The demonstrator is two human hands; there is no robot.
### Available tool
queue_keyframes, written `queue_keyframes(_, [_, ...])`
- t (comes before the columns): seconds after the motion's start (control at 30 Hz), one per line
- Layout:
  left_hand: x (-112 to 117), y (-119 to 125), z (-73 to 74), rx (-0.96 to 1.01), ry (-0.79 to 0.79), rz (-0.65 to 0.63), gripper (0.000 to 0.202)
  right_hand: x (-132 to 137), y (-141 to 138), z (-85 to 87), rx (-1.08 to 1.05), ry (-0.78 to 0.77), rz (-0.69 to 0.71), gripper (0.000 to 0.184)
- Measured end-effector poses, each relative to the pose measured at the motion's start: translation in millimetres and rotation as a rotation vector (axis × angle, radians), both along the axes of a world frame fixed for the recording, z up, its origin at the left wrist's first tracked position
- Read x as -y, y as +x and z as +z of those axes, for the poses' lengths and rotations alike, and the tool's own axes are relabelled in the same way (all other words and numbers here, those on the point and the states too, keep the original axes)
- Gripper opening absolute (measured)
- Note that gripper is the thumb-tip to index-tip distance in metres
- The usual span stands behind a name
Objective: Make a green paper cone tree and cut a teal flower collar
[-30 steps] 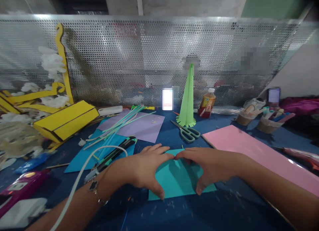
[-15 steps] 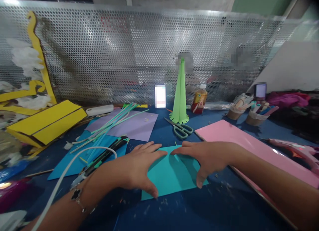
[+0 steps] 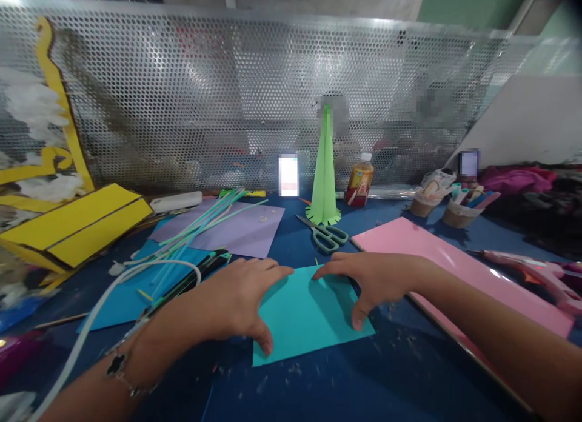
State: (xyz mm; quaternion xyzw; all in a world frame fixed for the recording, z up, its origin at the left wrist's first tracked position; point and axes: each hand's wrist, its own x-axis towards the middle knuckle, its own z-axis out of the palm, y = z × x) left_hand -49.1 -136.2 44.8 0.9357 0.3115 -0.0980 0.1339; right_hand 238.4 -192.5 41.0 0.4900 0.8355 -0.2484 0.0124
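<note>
A turquoise sheet of paper [image 3: 313, 316] lies flat on the dark blue table in front of me. My left hand [image 3: 243, 298] rests on its left edge, thumb spread away from the fingers. Over the right side of the sheet is my right hand [image 3: 370, 282], index fingertip near the far edge and thumb at the right edge, with a gap between them. Just beyond the sheet are green-handled scissors [image 3: 326, 235], blades apart. A tall light green paper cone [image 3: 324, 179] with a fringed base stands behind the scissors.
Left: a purple sheet [image 3: 254, 228], paper strips [image 3: 195, 228], a blue sheet [image 3: 109, 307], a white cable [image 3: 97, 310] passing my left forearm, a yellow box [image 3: 77, 228]. Right: a pink sheet [image 3: 422, 252], a pink glue gun [image 3: 531, 267], pen cups [image 3: 461, 213]. Behind: a bottle [image 3: 359, 182], a lit phone [image 3: 289, 176].
My left hand has shifted slightly left along the sheet, its thumb now closer to the left edge. The whole view has drifted a little; the right hand keeps nearly the same place.
</note>
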Motion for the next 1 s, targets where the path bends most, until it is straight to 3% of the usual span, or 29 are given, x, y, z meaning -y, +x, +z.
queue_keyframes(0.17, [-9, -1, -0.1, 0.184, -0.067, 0.113, 0.104, -10, 3, -8.0, -0.088, 0.217, -0.069, 0.042])
queue_keyframes(0.27, [-15, -1, 1.0, 0.381, -0.211, 0.202, 0.09, -13, 1, -13.0, -0.207, 0.457, -0.083, 0.04])
queue_keyframes(0.33, [-18, 0, 0.9, 0.499, -0.285, 0.21, 0.075, -12, -2, -14.0, -0.279, 0.529, -0.089, 0.046])
queue_keyframes(0.43, [-19, 3, -1.4, 0.678, -0.348, 0.216, 0.058, -9, -5, -11.5, -0.323, 0.434, -0.148, 0.035])
queue_keyframes(0.5, [-20, 5, -3.9, 0.805, -0.405, 0.294, 0.058, -9, -6, -9.0, -0.375, 0.362, -0.234, 0.028])
queue_keyframes(0.6, [-23, 8, -8.0, 1.052, -0.604, 0.437, 0.069, -12, -7, -7.6, -0.534, 0.356, -0.397, 0.034])
queue_keyframes(0.7, [-26, 10, -11.9, 1.225, -0.827, 0.485, 0.07, -15, -6, -9.2, -0.659, 0.315, -0.544, 0.041])
queue_keyframes(0.77, [-27, 12, -14.5, 1.237, -0.888, 0.502, 0.063, -16, -6, -10.6, -0.613, 0.352, -0.578, 0.041])
queue_keyframes(0.83, [-26, 13, -16.8, 1.235, -0.897, 0.519, 0.057, -14, -7, -11.1, -0.475, 0.487, -0.57, 0.041])
queue_keyframes(1.0, [-21, 16, -18.4, 1.231, -0.927, 0.458, 0.05, -4, -17, -7.4, -0.064, 0.785, -0.424, 0.068])
